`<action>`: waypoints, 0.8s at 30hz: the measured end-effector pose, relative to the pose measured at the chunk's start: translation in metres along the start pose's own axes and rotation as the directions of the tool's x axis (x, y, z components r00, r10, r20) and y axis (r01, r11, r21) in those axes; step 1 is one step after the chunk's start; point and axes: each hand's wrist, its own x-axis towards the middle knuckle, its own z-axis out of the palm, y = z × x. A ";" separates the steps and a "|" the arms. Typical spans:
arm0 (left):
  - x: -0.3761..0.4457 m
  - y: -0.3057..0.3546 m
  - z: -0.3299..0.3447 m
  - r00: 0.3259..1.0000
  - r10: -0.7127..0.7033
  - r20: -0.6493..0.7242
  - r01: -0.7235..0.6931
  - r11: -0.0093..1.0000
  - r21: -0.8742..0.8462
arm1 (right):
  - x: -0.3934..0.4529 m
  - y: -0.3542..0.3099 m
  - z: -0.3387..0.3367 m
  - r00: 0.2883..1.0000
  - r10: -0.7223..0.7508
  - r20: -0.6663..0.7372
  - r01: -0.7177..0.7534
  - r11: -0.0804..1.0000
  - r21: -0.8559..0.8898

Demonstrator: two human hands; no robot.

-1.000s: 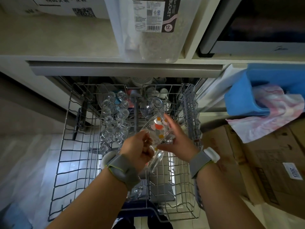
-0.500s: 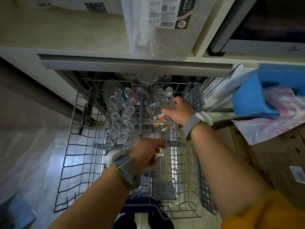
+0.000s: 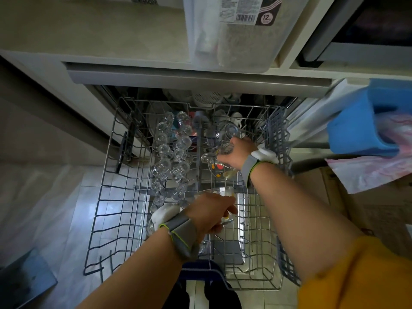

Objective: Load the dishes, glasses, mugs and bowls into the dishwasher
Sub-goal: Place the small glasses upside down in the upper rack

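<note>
Arms reach down and forward over the pulled-out wire rack (image 3: 124,219) of the dishwasher. The right hand (image 3: 239,153) is stretched farthest, wrist bent, fingers curled round a clear dotted glass (image 3: 219,168) that it holds tilted at the right side of the rack's far half — just beside another clear glass (image 3: 230,131) already lying there. The left hand (image 3: 209,211) sits nearer, over the middle of the rack, knuckles up, fingers clenched round a second clear glass (image 3: 227,192) whose rim shows past the fingertips; how much of it rests on the wires I cannot tell. Both wrists wear grey bands with a white block. To the left of the hands, two rows of small clear glasses (image 3: 171,157) stand upside down on the tines. On the right, outside the rack, a blue bin (image 3: 356,128) holds a pink-and-white cloth (image 3: 374,172) — well apart from the hands.
</note>
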 end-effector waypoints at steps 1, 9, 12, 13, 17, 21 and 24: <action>0.000 -0.001 -0.001 1.000 0.003 -0.002 -0.003 1.000 0.004 | 0.000 -0.002 0.001 1.000 -0.015 -0.001 0.015 0.999 -0.031; 0.001 -0.007 -0.007 1.000 0.000 0.007 0.000 1.000 -0.005 | 0.004 -0.010 0.008 0.995 -0.088 0.038 0.092 0.987 -0.131; -0.001 -0.006 -0.006 1.000 0.002 0.026 -0.001 1.000 -0.016 | 0.003 -0.010 0.003 0.990 -0.121 0.070 0.130 0.982 -0.140; -0.002 -0.006 -0.006 1.000 0.001 0.031 -0.001 1.000 -0.013 | 0.003 -0.010 0.000 0.988 -0.132 0.087 0.144 0.976 -0.161; -0.003 -0.006 -0.006 0.999 0.001 0.037 -0.001 1.000 -0.004 | 0.004 -0.013 -0.003 0.978 -0.153 0.143 0.182 0.958 -0.222; -0.003 -0.007 -0.004 1.000 -0.006 0.028 0.007 1.000 -0.014 | 0.006 -0.012 0.000 0.975 -0.170 0.141 0.196 0.960 -0.201; -0.004 -0.009 -0.004 0.999 -0.008 0.032 0.008 1.000 -0.013 | 0.005 -0.010 0.002 0.949 -0.276 0.156 0.305 0.927 -0.219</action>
